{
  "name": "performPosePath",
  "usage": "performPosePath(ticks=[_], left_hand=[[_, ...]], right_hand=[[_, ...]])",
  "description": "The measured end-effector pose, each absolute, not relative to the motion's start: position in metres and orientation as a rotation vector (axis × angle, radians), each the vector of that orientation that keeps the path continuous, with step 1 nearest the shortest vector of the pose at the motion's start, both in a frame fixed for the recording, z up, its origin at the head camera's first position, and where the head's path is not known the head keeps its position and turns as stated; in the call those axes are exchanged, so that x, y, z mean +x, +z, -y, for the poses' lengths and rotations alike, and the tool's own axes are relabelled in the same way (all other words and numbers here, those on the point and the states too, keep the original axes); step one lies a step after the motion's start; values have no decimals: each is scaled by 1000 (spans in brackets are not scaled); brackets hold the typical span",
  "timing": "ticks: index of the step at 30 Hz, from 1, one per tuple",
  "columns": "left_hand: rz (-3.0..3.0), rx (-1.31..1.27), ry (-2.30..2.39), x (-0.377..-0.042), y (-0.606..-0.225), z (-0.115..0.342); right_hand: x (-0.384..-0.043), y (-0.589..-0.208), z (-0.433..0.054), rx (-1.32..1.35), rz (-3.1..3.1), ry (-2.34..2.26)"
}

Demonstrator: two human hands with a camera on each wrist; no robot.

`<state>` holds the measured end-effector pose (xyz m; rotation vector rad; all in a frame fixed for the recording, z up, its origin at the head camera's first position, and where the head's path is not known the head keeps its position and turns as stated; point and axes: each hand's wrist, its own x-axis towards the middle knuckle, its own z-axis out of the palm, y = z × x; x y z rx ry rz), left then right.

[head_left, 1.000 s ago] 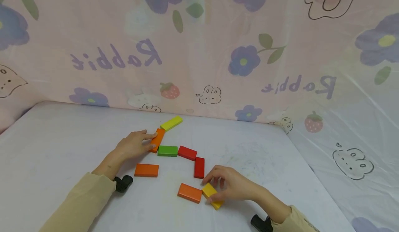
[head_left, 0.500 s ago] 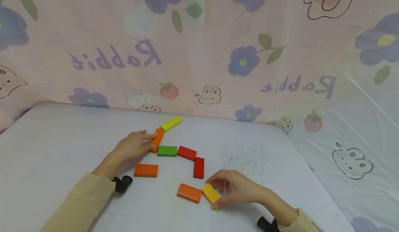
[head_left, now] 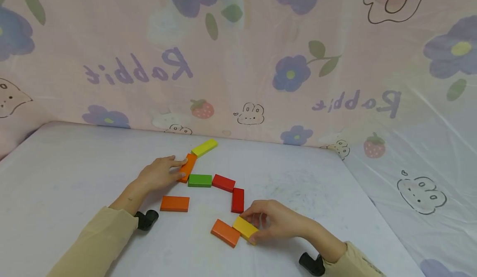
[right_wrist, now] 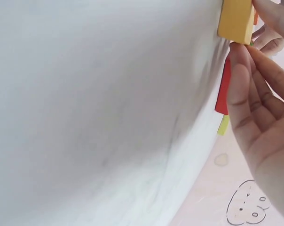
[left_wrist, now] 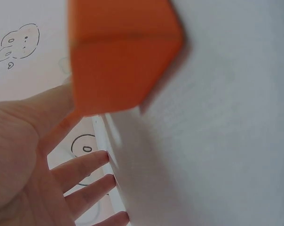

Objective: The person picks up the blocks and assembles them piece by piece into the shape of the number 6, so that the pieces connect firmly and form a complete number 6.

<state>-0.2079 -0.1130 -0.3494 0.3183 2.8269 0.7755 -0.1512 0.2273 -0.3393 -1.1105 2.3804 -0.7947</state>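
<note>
My right hand (head_left: 279, 222) pinches a yellow wooden block (head_left: 245, 228) by its ends, between thumb and fingertips. The block lies at a slant, its left side against an orange block (head_left: 225, 233). My left hand (head_left: 161, 172) rests thumb and forefinger on a tilted orange block (head_left: 189, 165); in the left wrist view its other fingers (left_wrist: 88, 193) are spread and fairly straight. That block meets a lime-yellow block (head_left: 204, 148) at its far end and a green block (head_left: 199, 180) near its lower end. Two red blocks (head_left: 223, 182) continue rightward and down.
Apart from the row, another orange block (head_left: 174, 203) lies near my left wrist, large in the left wrist view. All rest on a white-covered table (head_left: 93, 165). A printed curtain (head_left: 238, 61) rises behind it. Black wrist devices (head_left: 148, 220) sit at both cuffs.
The yellow block has turned flatter and shifted left under my right hand. The orange block beside it has tilted slightly more. My left hand and the other blocks stay put.
</note>
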Motion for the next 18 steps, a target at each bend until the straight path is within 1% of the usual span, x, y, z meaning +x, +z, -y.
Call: performPosePath(ticks=[18], left_hand=[[-2827,290,773,-208,-352,111]], right_hand=[[-155,-338,-199,-1104,-2531,-648]])
